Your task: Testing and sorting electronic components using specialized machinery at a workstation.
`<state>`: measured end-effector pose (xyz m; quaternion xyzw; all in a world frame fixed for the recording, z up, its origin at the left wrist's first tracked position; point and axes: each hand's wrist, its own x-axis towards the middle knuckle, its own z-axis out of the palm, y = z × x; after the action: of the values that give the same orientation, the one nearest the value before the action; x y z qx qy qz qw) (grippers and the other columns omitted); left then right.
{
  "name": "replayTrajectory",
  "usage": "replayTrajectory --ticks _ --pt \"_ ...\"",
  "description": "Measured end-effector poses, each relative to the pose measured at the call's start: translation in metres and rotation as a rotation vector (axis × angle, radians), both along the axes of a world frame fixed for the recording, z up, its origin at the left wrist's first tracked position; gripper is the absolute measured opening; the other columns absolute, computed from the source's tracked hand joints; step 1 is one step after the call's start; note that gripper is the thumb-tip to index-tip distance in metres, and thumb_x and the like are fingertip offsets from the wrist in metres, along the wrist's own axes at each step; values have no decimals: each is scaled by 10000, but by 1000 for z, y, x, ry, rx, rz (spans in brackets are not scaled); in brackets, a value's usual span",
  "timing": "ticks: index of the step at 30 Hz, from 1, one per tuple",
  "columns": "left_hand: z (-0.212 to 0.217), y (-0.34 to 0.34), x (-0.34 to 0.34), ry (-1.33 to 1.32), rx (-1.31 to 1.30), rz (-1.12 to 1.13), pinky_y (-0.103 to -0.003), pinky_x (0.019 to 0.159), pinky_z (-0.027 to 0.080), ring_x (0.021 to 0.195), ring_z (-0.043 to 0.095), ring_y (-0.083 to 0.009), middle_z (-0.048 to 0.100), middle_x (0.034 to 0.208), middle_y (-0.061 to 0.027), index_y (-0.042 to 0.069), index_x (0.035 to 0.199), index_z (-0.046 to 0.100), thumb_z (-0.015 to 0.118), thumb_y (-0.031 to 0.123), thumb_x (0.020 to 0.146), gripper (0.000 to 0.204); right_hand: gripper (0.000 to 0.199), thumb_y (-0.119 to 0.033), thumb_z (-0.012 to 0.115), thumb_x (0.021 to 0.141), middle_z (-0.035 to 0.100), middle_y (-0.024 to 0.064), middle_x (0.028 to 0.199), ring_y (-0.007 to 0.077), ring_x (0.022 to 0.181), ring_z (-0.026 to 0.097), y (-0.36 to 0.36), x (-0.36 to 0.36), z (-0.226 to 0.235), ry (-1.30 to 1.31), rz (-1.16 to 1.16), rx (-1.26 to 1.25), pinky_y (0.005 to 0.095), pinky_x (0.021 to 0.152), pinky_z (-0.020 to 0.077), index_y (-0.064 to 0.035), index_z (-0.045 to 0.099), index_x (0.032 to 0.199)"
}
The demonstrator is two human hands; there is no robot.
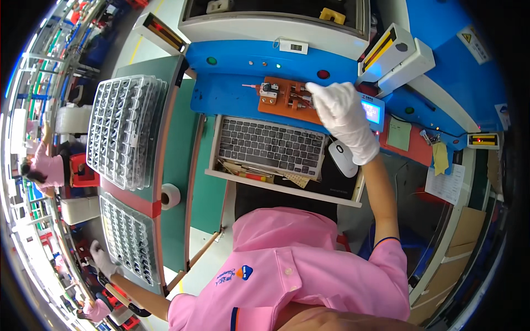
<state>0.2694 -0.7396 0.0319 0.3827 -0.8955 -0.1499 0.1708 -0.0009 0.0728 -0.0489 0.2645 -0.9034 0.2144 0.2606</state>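
My right hand (pixel 343 117), in a white glove, is over the right end of an orange-brown fixture (pixel 287 102) on the blue machine bench. Its fingers are curled in; whatever they grip is hidden by the glove. Metal clamps and a small black part (pixel 269 88) sit on the fixture, and a thin pink piece sticks out at its left. Far to the left, my left hand (pixel 104 260), gloved too, is beside the outer edge of the lower clear tray (pixel 130 237), which holds several small dark parts. Its fingers look extended with nothing seen in them.
A stack of clear trays (pixel 122 129) stands beyond the lower one. In the pulled-out drawer lie a keyboard (pixel 270 146) and a white mouse (pixel 343 159). A tape roll (pixel 170 196) is by the tray table. Sensor posts (pixel 386 54) flank the bench; a small screen (pixel 372 113) glows right.
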Motion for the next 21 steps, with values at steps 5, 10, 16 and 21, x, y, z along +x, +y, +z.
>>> replayTrajectory --ticks 5,10,16,21 --pt "51 138 -61 553 986 -391 -233 832 473 893 561 -67 595 1112 0 32 1343 547 552 93 992 356 160 -54 659 907 616 54 710 234 653 579 11 11 19 -56 -144 24 362 651 422 -64 688 1064" --pt "29 328 -166 26 541 -485 -282 841 493 946 587 -117 625 1046 -31 14 1193 643 542 69 957 262 203 -88 635 931 722 122 1014 281 875 689 -42 -22 2 -14 -35 -74 389 785 537 -56 657 1130" --pt "-22 483 -251 6 1228 -886 -281 834 520 961 628 -108 679 1068 -39 11 1159 673 668 87 924 248 260 -72 637 918 726 122 1083 290 886 713 -78 -58 -28 -177 41 127 377 789 577 -68 645 1178" --pt "-86 543 -301 297 707 -935 -283 764 521 844 669 -147 726 948 -97 72 1117 733 705 108 909 213 248 -78 698 862 731 84 1024 266 768 694 -74 -58 -33 -119 81 170 364 711 555 -78 672 1108"
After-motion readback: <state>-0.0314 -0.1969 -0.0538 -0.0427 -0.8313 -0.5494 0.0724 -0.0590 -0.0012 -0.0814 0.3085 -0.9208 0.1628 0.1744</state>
